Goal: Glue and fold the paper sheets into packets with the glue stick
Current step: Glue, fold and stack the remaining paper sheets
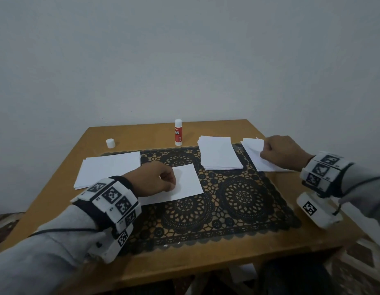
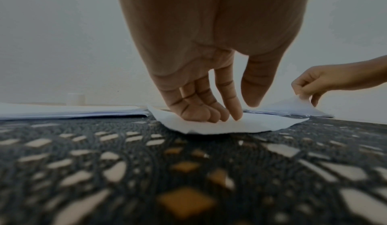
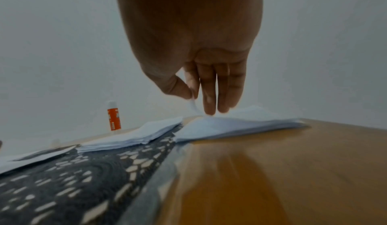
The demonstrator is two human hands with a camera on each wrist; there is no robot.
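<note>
A single white sheet [image 1: 186, 184] [image 2: 257, 126] lies on the black lace mat [image 1: 238, 201]. My left hand [image 1: 171, 184] [image 2: 238, 112] rests on the sheet's left part, fingers curled under and the index tip pressing the paper. My right hand [image 1: 266, 151] [image 3: 193, 94] [image 2: 303, 94] is at the far-right paper stack [image 1: 259, 165] [image 3: 240, 126]. Its thumb and index finger pinch the top sheet's far corner and lift it. The red-and-white glue stick [image 1: 178, 133] [image 3: 114, 117] stands upright at the table's far edge, out of both hands.
A taller stack of sheets [image 1: 219, 154] [image 3: 142, 134] lies between the hands, and another stack [image 1: 106, 169] [image 2: 62, 111] lies at the left. A small white cap [image 1: 110, 143] [image 2: 75, 99] stands far left. The wooden table [image 1: 206, 258] ends at a grey wall.
</note>
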